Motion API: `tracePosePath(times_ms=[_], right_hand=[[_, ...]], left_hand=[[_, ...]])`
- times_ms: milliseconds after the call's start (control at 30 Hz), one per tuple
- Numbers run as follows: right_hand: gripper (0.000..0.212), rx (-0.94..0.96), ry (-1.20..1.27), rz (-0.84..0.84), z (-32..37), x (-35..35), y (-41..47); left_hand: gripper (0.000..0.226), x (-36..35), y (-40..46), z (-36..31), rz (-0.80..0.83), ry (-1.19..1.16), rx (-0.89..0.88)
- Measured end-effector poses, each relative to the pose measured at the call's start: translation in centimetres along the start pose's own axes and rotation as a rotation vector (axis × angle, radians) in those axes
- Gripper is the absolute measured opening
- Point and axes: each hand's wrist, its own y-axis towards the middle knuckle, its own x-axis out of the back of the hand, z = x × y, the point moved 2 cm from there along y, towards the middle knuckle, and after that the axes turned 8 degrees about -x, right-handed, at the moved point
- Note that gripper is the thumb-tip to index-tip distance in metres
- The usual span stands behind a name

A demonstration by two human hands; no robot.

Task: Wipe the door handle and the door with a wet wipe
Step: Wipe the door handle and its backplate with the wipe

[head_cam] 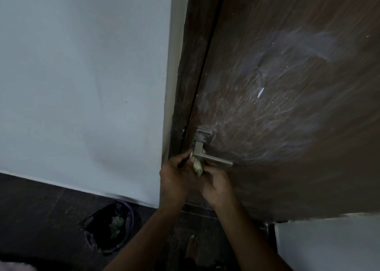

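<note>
Bin w/ dark liner (111,227) on floor at 7 o'clock, prob. for used wipes. Left hand (174,176), just below centre, fingers curled, pinches the wet wipe (197,167) against the corner of the door handle (211,157). Right hand (216,183) curls under the lever at 5 o'clock of the wipe, apparently steadying it. Door (287,85), 1–3 o'clock, shows whitish smears; panel likely not finished.

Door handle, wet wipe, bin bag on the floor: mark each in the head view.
door handle (216,161): head view, on the horizontal lever bar.
wet wipe (197,167): head view, on the bunched wad under the handle.
bin bag (112,227): head view, on the dark plastic lining.
</note>
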Motion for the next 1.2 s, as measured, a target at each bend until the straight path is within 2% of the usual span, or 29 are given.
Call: tracePosePath(times_ms=[100,233,333,467,600,733,900,1200], right_hand=[[0.032,0.014,-0.051,0.088,-0.4,0.0,-0.8],[0.021,0.022,-0.013,0.028,-0.3,-1.1,-0.4],[0.024,0.026,0.026,-0.025,-0.3,-1.2,0.1],[0.029,0.036,-0.022,-0.009,-0.7,-0.5,-0.3],[0.034,0.013,-0.018,-0.019,-0.5,-0.8,-0.2],[0.023,0.012,0.009,-0.077,0.0,-1.2,0.6],[0.018,0.047,-0.023,-0.035,-0.3,0.1,-0.6],[0.021,0.049,-0.055,-0.055,0.0,-0.5,-0.7]], left_hand=[[0.028,0.1,0.0,0.0,-0.058,-0.058,-0.002],[0.026,-0.7,1.3,-0.9,-0.129,-0.146,0.106],[0.027,-0.9,1.8,-1.3,-0.135,-0.178,0.170],[0.018,-0.3,0.2,-0.6,-0.141,-0.186,0.185],[0.016,-0.6,0.2,-0.4,-0.175,-0.232,0.273],[0.016,-0.9,1.7,-1.1,-0.159,-0.288,0.309],[0.015,-0.7,0.0,-0.5,-0.171,-0.416,0.408],[0.019,-0.8,-0.2,-0.2,-0.195,-0.469,0.490]])
